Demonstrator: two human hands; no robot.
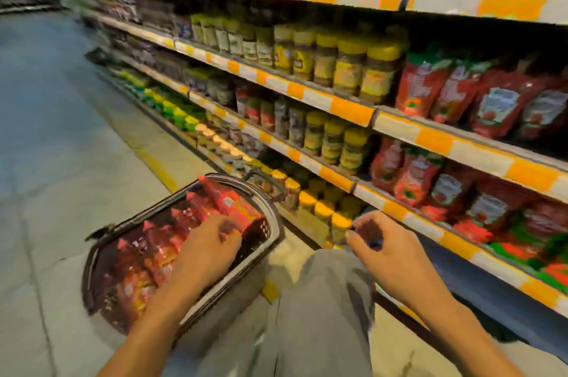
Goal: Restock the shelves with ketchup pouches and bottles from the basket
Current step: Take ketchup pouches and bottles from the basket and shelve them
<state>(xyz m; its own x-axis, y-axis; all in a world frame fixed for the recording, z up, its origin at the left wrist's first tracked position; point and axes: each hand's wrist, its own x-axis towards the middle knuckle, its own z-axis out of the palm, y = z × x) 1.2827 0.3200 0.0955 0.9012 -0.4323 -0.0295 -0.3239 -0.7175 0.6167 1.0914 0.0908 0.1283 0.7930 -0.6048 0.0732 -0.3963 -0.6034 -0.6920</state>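
Knee (322,300) bent beside the basket (273,217), left hand (209,247) reaches onto the pouches (147,253), grip unclear; right hand (384,250) loosely curled, empty: grasp one pouch fully before lifting.

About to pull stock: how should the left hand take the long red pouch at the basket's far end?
Judging from its flat, lengthwise pose atop the others, pinch the red pouch across its narrow width from above. The left hand already hovers there; the basket rim blocks side approaches.

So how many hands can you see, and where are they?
2. The left hand is reaching down into the basket onto the red ketchup pouches. The right hand hangs empty, fingers curled, in front of the yellow-lidded jars on the bottom shelf.
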